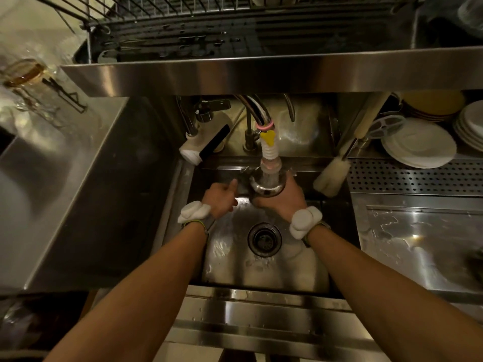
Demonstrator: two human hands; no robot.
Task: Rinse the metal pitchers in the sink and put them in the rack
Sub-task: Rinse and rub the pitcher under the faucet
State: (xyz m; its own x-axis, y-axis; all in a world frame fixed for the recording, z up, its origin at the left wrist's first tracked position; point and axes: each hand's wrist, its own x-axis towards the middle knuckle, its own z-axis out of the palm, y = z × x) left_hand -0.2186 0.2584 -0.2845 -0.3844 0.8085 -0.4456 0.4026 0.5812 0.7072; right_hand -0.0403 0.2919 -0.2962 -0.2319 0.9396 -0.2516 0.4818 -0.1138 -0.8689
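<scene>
- Head view: the metal pitcher (267,188) is held mouth-up right under the tap nozzle (270,163), over the back of the sink (261,273), and water is running into it.
- The right hand (282,199) grasps the pitcher from below and from its right side, fingers wrapped round the body.
- The left hand (219,198) sits just beside the pitcher on its left, thumb raised and fingers curled. That patch is too dark to tell whether it holds the handle or anything else.
- To rinse well, I would keep the mouth centred under the stream so water does not bounce off the rim.
- Tilting and turning the pitcher should then let the flow sweep the whole inner wall and the spout.
- Wet steel is likely slippery, so a second grip from the left hand before tipping seems wise.
- Pour out low over the drain (264,239) to limit splashing.
- The rack (235,27) stands above and behind the steel shelf edge (261,74). The lift should therefore clear both nozzle and edge, and the pitcher is best set mouth-down to drain.
</scene>
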